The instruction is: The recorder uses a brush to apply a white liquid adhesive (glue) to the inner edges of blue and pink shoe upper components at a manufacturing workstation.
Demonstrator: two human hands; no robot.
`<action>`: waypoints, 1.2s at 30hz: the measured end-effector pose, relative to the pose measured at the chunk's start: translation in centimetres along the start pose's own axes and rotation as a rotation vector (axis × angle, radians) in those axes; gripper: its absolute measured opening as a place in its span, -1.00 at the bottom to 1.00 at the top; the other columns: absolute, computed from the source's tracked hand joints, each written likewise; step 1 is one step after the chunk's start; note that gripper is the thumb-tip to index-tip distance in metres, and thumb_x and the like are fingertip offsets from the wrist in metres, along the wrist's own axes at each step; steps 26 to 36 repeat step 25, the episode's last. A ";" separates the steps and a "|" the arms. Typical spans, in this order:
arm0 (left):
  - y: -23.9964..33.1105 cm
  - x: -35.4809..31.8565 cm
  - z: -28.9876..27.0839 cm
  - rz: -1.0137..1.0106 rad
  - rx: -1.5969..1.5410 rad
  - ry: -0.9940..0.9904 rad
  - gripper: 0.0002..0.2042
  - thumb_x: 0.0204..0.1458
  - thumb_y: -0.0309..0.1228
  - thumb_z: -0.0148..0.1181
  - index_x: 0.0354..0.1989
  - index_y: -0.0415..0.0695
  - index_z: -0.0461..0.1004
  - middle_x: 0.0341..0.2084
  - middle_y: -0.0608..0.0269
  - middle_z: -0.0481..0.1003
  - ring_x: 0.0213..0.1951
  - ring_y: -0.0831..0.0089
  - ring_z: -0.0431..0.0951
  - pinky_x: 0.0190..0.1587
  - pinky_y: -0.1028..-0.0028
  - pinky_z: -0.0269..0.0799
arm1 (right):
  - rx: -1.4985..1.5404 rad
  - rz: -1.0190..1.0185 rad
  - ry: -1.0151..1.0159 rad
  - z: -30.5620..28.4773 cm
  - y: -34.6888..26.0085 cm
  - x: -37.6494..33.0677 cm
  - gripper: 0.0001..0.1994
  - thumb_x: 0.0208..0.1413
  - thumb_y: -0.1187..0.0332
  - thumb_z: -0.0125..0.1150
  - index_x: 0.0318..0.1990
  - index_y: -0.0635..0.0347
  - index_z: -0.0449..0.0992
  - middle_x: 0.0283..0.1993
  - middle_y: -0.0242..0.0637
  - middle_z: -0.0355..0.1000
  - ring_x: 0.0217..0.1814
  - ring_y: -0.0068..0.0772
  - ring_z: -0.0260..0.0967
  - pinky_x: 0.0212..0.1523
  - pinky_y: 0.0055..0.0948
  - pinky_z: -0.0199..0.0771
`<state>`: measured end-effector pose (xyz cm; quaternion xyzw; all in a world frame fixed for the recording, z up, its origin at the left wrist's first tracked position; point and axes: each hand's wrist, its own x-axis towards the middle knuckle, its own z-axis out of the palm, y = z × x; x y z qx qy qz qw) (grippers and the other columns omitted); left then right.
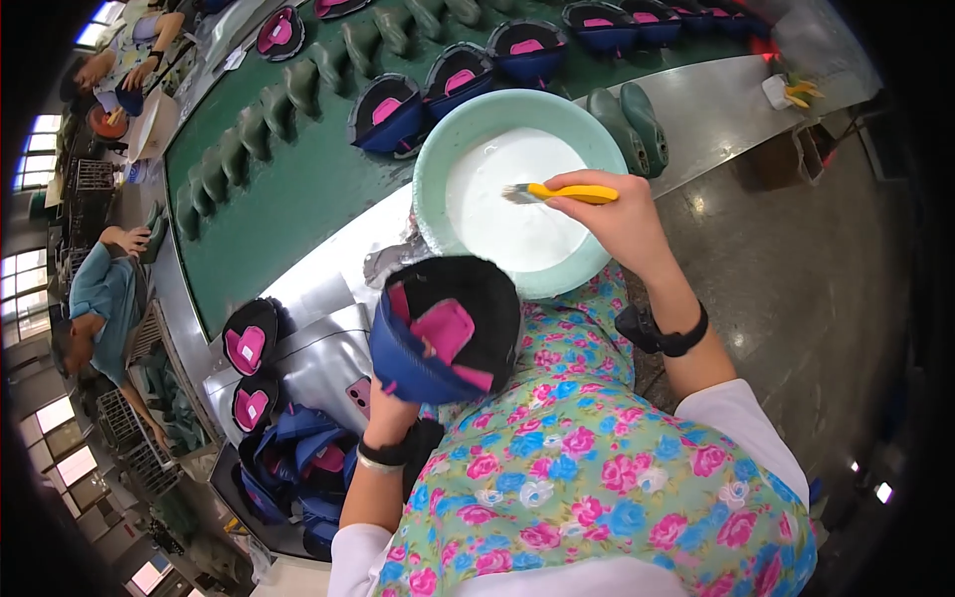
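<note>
My right hand grips the yellow handle of a paintbrush. Its bristles hang over the white liquid in a pale green basin; I cannot tell whether they touch it. My left hand is closed round the lower side of a blue shoe upper, nearer to me than the basin. The upper's open side faces up, showing black lining and pink pieces. Most of the left fingers are hidden beneath it.
A green belt carries rows of green shoe lasts and blue uppers. Two lasts lie right of the basin. More uppers are heaped at lower left, near a pink phone. Two people work at far left.
</note>
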<state>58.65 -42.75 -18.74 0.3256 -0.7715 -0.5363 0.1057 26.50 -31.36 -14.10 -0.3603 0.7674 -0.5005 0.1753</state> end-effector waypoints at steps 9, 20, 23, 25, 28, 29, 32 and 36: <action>2.6 4.8 2.4 -0.119 -0.824 0.040 -0.48 0.03 -0.60 0.08 0.21 -0.20 0.12 -0.04 0.11 0.38 -0.04 0.33 0.44 -0.01 0.41 0.41 | 0.248 -0.067 -0.259 3.6 -4.1 -0.4 -0.83 -0.08 0.54 0.30 -0.26 0.30 0.58 -0.28 -0.27 0.54 -0.27 -0.55 0.45 -0.22 -0.61 0.41; -1.3 4.3 1.6 -0.030 -0.319 0.340 -0.61 -0.01 -0.50 0.23 0.00 -0.35 0.35 -0.16 0.18 0.42 -0.14 0.38 0.43 -0.04 0.42 0.31 | 0.125 0.236 -0.134 3.4 -2.0 -3.5 -0.78 -0.06 0.31 0.33 -0.51 0.31 0.52 -0.65 -0.31 0.43 -0.63 -0.63 0.35 -0.57 -0.64 0.32; -2.7 4.3 1.1 0.018 -0.321 0.376 -0.59 -0.01 -0.48 0.24 0.04 -0.28 0.35 -0.14 0.12 0.42 -0.11 0.35 0.43 0.01 0.39 0.28 | 0.271 0.317 -0.189 2.1 -3.4 -3.6 -0.77 -0.03 0.29 0.32 -0.52 0.30 0.53 -0.64 -0.31 0.44 -0.66 -0.63 0.35 -0.59 -0.66 0.35; -3.5 4.0 0.7 0.092 -0.203 0.390 -0.50 -0.02 -0.44 0.26 0.14 -0.17 0.30 -0.10 0.06 0.41 -0.06 0.31 0.42 0.08 0.34 0.23 | 0.435 0.323 -0.332 1.2 -4.3 -3.7 -0.84 0.01 0.35 0.26 -0.43 0.29 0.53 -0.57 -0.30 0.47 -0.59 -0.65 0.40 -0.57 -0.72 0.38; -3.5 4.0 0.7 0.092 -0.203 0.390 -0.50 -0.02 -0.44 0.26 0.14 -0.17 0.30 -0.10 0.06 0.41 -0.06 0.31 0.42 0.08 0.34 0.23 | 0.435 0.323 -0.332 1.2 -4.3 -3.7 -0.84 0.01 0.35 0.26 -0.43 0.29 0.53 -0.57 -0.30 0.47 -0.59 -0.65 0.40 -0.57 -0.72 0.38; -3.5 4.0 0.7 0.092 -0.203 0.390 -0.50 -0.02 -0.44 0.26 0.14 -0.17 0.30 -0.10 0.06 0.41 -0.06 0.31 0.42 0.08 0.34 0.23 | 0.435 0.323 -0.332 1.2 -4.3 -3.7 -0.84 0.01 0.35 0.26 -0.43 0.29 0.53 -0.57 -0.30 0.47 -0.59 -0.65 0.40 -0.57 -0.72 0.38; -3.5 4.0 0.7 0.092 -0.203 0.390 -0.50 -0.02 -0.44 0.26 0.14 -0.17 0.30 -0.10 0.06 0.41 -0.06 0.31 0.42 0.08 0.34 0.23 | 0.435 0.323 -0.332 1.2 -4.3 -3.7 -0.84 0.01 0.35 0.26 -0.43 0.29 0.53 -0.57 -0.30 0.47 -0.59 -0.65 0.40 -0.57 -0.72 0.38; -3.5 4.0 0.7 0.092 -0.203 0.390 -0.50 -0.02 -0.44 0.26 0.14 -0.17 0.30 -0.10 0.06 0.41 -0.06 0.31 0.42 0.08 0.34 0.23 | 0.435 0.323 -0.332 1.2 -4.3 -3.7 -0.84 0.01 0.35 0.26 -0.43 0.29 0.53 -0.57 -0.30 0.47 -0.59 -0.65 0.40 -0.57 -0.72 0.38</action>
